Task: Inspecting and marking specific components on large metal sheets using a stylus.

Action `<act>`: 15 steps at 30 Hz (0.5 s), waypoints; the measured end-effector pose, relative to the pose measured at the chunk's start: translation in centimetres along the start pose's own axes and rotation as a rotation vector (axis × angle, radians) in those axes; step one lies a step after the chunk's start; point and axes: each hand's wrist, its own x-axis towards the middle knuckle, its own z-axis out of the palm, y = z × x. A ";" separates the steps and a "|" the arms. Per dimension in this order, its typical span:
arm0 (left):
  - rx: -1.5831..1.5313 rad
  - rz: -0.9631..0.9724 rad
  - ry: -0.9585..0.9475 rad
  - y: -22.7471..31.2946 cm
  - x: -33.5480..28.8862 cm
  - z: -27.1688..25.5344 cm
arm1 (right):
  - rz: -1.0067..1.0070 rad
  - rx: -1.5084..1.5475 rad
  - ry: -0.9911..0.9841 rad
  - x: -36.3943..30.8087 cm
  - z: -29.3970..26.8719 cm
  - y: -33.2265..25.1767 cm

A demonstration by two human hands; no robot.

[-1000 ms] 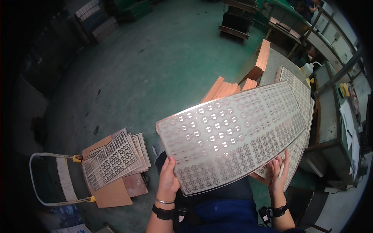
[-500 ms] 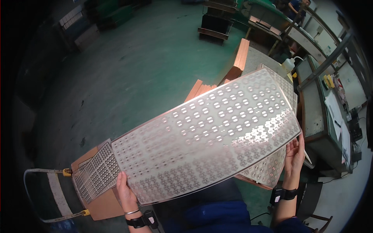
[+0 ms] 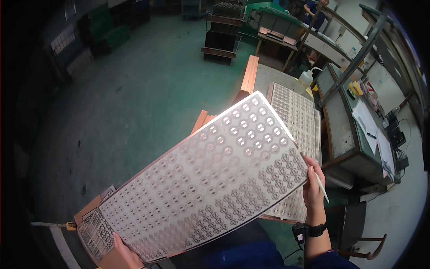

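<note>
And here's the panel (image 3: pixel 210 179), held up across the middle of the view, tilted, its long axis running from eight o'clock up to one, bright glints near its top end. The left hand (image 3: pixel 126 254), at seven o'clock, has its grip closed on the lower corner, thumb on the patterned face. Over at four o'clock, the right hand (image 3: pixel 314 184) grips the other end by its edge, a slim white stick (image 3: pixel 321 188) tucked among the fingers! Behind, toward two o'clock, more panels (image 3: pixel 293 112) lie on the grey counter (image 3: pixel 274 74), with a bottle (image 3: pixel 305 80) just beyond. Coppery sheets (image 3: pixel 250 76) stand at one o'clock. Near the left hand, between seven and eight, patterned boards (image 3: pixel 95 235) rest on cardboard (image 3: pixel 117 260), partly hidden.
</note>
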 end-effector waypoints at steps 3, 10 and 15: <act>0.049 0.032 -0.005 0.7 -0.7 0.3 | -0.060 -0.109 -0.046 0.5 -0.4 0.1; 0.085 0.117 0.175 2.3 -0.6 0.7 | 0.149 -0.332 -0.280 1.8 -3.4 -1.9; -0.105 0.325 0.189 5.7 -1.2 0.5 | -0.019 -0.254 -0.227 2.4 -1.3 -2.8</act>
